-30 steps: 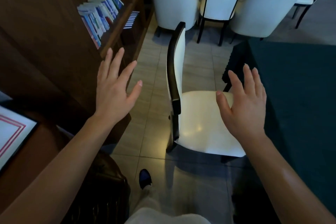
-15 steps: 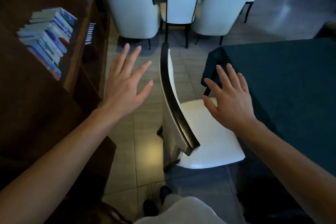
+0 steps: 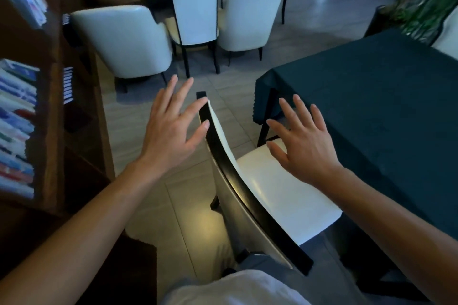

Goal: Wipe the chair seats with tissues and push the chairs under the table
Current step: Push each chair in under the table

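Head view: our left hand (image 3: 171, 129), grip spread, nearest the chair (image 3: 280, 188) backrest, worktop (image 3: 386, 106) at 2 o'clock; right hand (image 3: 304, 141) spread.

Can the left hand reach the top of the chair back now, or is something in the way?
Probably yes: the left hand is open right beside the chair back, nothing visible between them.

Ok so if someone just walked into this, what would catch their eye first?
Probably the two open hands, spread in the middle of the view: the left hand by the dark top rail of the near chair, the right hand over its white seat. Next, the table with its dark green cloth at the right, and the white chairs grouped at the back.
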The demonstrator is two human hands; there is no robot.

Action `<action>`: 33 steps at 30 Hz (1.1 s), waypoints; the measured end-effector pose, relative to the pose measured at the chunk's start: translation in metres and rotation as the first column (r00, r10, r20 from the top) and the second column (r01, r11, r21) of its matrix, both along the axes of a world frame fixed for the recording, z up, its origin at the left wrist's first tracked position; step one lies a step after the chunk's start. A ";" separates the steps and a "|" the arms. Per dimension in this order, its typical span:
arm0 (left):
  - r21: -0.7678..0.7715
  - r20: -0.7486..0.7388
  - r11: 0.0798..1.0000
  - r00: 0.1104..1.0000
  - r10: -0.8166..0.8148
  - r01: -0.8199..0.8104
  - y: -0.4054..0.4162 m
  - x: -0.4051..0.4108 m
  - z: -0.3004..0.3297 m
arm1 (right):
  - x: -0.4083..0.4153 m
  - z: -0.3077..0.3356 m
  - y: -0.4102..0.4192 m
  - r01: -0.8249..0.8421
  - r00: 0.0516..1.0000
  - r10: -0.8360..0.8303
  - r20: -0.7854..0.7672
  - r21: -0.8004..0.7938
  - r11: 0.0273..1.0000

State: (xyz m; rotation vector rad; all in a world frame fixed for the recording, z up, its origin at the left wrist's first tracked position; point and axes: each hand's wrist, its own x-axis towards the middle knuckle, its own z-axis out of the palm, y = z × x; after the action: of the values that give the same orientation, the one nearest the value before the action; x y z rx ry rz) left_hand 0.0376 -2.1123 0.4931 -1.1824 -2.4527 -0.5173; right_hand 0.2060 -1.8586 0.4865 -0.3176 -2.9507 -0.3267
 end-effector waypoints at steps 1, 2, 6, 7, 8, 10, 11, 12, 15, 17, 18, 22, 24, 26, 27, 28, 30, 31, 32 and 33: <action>0.005 0.007 0.999 0.999 -0.035 0.035 0.002 -0.011 -0.001 | -0.005 0.000 -0.003 0.028 1.000 -0.028 0.014 -0.007 1.000; 0.016 0.015 0.997 0.997 -0.073 0.072 0.005 -0.023 -0.003 | -0.010 0.000 -0.007 0.062 0.998 -0.061 0.026 -0.019 0.998; 0.038 0.060 0.981 0.980 -0.190 0.188 0.009 -0.065 -0.010 | -0.024 0.002 -0.034 0.191 0.981 -0.191 0.013 -0.122 0.974; 0.037 0.068 0.976 0.974 -0.217 0.215 0.010 -0.073 -0.011 | -0.027 0.002 -0.041 0.211 0.977 -0.212 0.007 -0.152 0.966; 0.036 0.076 0.968 0.965 -0.249 0.247 0.011 -0.081 -0.013 | -0.030 0.003 -0.048 0.232 0.972 -0.236 0.001 -0.196 0.953; 0.037 0.087 0.948 0.944 -0.319 0.317 0.017 -0.095 -0.016 | -0.031 0.002 -0.063 0.291 0.947 -0.320 -0.038 -0.329 0.898; 0.044 0.093 0.935 0.930 -0.355 0.352 0.022 -0.101 -0.017 | -0.030 0.001 -0.069 0.316 0.927 -0.370 -0.062 -0.403 0.859; 0.054 0.101 0.922 0.917 -0.387 0.383 0.028 -0.105 -0.018 | -0.029 0.000 -0.075 0.333 0.907 -0.414 -0.075 -0.473 0.816; 0.075 0.120 0.882 0.873 -0.472 0.466 0.050 -0.113 -0.021 | -0.028 -0.002 -0.085 0.379 0.863 -0.503 -0.052 -0.591 0.712; 0.073 0.111 0.846 0.839 -0.533 0.528 0.067 -0.117 -0.023 | -0.028 -0.004 -0.087 0.430 0.850 -0.526 -0.026 -0.543 0.721; 0.071 0.109 0.830 0.823 -0.557 0.553 0.074 -0.120 -0.024 | -0.029 -0.005 -0.085 0.453 0.845 -0.534 -0.024 -0.500 0.738; 0.066 0.142 0.792 0.780 -0.609 0.607 0.096 -0.123 -0.027 | -0.028 -0.005 -0.071 0.500 0.831 -0.555 -0.039 -0.384 0.776; 0.069 0.160 0.783 0.768 -0.620 0.618 0.099 -0.125 -0.028 | -0.028 -0.005 -0.068 0.505 0.828 -0.559 -0.044 -0.374 0.778; 0.063 0.181 0.771 0.753 -0.633 0.634 0.103 -0.128 -0.031 | -0.028 -0.009 -0.066 0.523 0.818 -0.574 -0.033 -0.373 0.767; 0.059 0.198 0.761 0.740 -0.643 0.646 0.105 -0.129 -0.033 | -0.026 -0.011 -0.068 0.539 0.808 -0.589 -0.023 -0.376 0.754; 0.056 0.216 0.748 0.723 -0.656 0.662 0.106 -0.129 -0.035 | -0.024 -0.013 -0.070 0.560 0.792 -0.610 -0.016 -0.381 0.736; 0.045 0.241 0.713 0.685 -0.687 0.700 0.107 -0.129 -0.039 | -0.020 -0.018 -0.077 0.607 0.754 -0.657 0.001 -0.382 0.697; 0.031 0.246 0.695 0.669 -0.702 0.718 0.109 -0.130 -0.041 | -0.019 -0.021 -0.081 0.634 0.733 -0.680 0.018 -0.379 0.674; 0.013 0.253 0.678 0.653 -0.714 0.735 0.112 -0.132 -0.044 | -0.018 -0.023 -0.085 0.663 0.709 -0.704 0.040 -0.377 0.647; -0.007 0.262 0.658 0.636 -0.725 0.753 0.114 -0.135 -0.048 | -0.017 -0.025 -0.090 0.689 0.685 -0.725 0.061 -0.379 0.619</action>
State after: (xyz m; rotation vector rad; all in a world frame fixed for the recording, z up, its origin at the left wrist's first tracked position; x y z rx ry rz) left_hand -0.0970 -1.9981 0.4453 -2.3278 -2.0785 -0.7745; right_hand 0.1885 -1.9490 0.4612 -1.5275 -2.6116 0.1915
